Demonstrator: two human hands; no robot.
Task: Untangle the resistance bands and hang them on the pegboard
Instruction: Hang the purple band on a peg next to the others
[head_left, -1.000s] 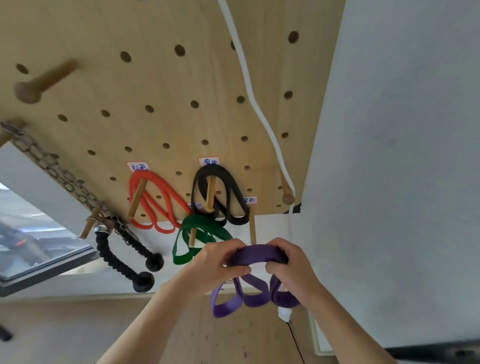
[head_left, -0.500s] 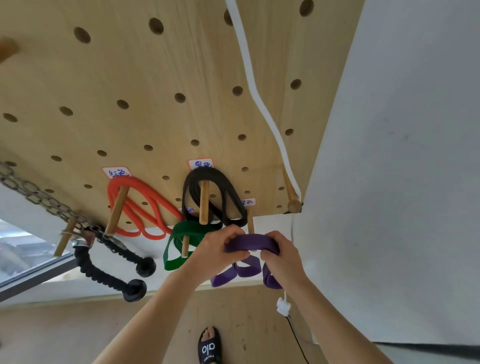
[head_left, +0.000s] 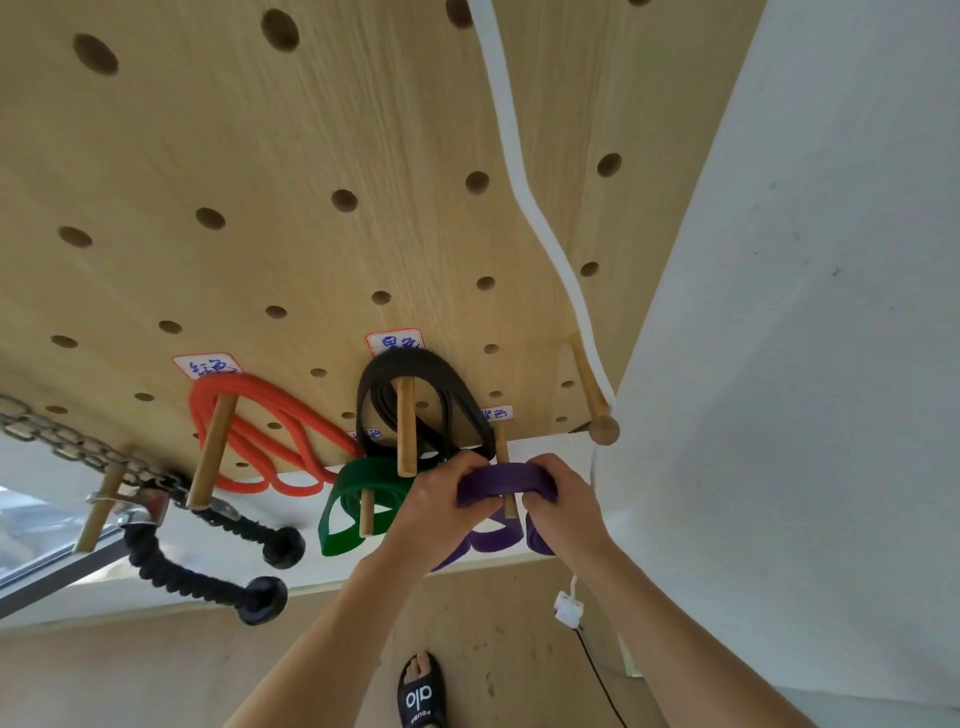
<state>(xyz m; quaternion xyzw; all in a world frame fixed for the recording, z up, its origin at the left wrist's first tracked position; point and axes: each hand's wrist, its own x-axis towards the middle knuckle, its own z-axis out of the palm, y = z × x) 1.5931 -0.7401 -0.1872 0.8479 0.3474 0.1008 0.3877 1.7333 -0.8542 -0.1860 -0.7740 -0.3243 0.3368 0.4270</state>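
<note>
A folded purple resistance band (head_left: 506, 480) is held up at the lower edge of the wooden pegboard (head_left: 311, 156). My left hand (head_left: 441, 504) grips its left side and my right hand (head_left: 563, 506) grips its right side. The band's top lies across a thin wooden peg (head_left: 505, 467) under a small paper label, and its loops hang below my hands. On other pegs hang a red band (head_left: 260, 431), a black band (head_left: 415, 400) and a green band (head_left: 358, 499).
A metal chain (head_left: 62, 441) with a black rope handle (head_left: 171, 566) hangs at the left. A white cord (head_left: 524, 182) runs down to a peg (head_left: 597, 410) at the right. A white wall (head_left: 805, 364) stands right of the board. A foot in a black slipper (head_left: 421, 691) is on the floor.
Both hands have carried the purple band up and closer to the board, so that its top now sits on the thin peg. The view has moved nearer the pegboard.
</note>
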